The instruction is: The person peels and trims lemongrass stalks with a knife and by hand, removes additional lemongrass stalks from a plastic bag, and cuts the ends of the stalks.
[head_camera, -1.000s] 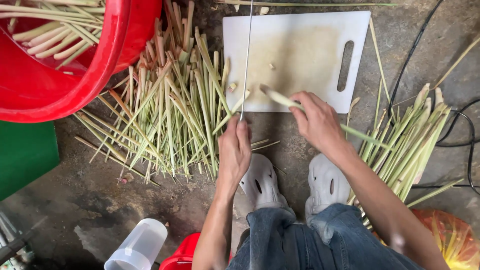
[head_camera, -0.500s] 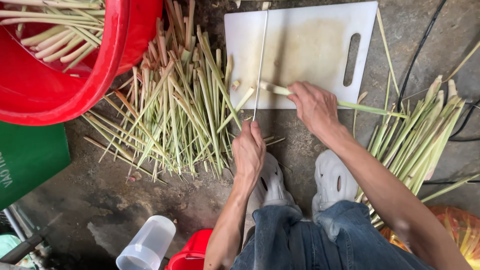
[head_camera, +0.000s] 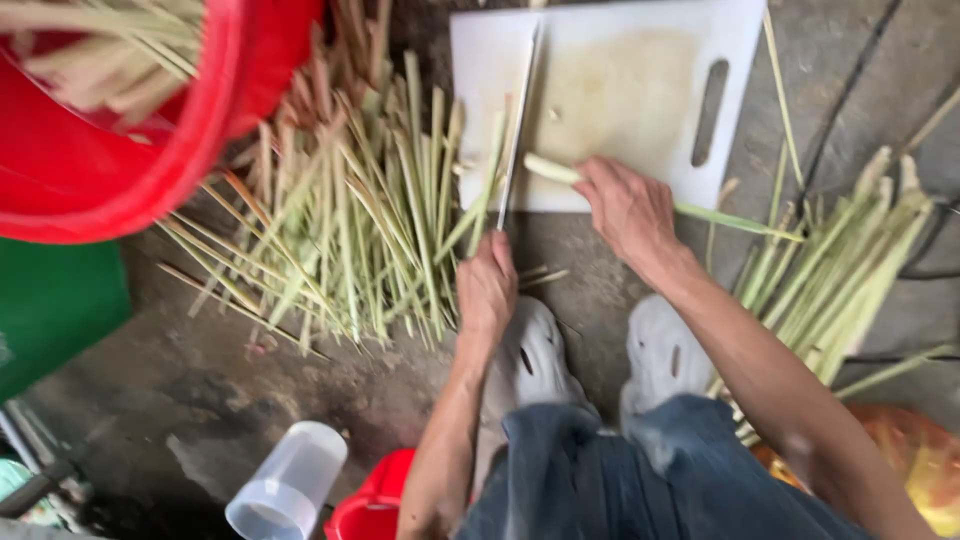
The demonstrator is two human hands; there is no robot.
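My left hand (head_camera: 487,290) grips the handle of a long knife (head_camera: 520,120), whose blade runs up over the left part of a white cutting board (head_camera: 620,90). My right hand (head_camera: 628,208) holds a lemongrass stalk (head_camera: 740,220) flat across the board's near edge, its pale cut end (head_camera: 545,167) pointing toward the blade. The blade sits just left of that end.
A heap of trimmed lemongrass tops (head_camera: 350,220) lies left of the board. A red tub (head_camera: 120,170) with stalks stands at top left. More uncut stalks (head_camera: 850,260) lie to the right. A clear plastic jug (head_camera: 285,485) and my white shoes (head_camera: 600,360) are near.
The view has shifted, so the board and tub sit higher and closer. My left hand with the knife moved slightly right toward the stalk's end; my right hand keeps holding the stalk.
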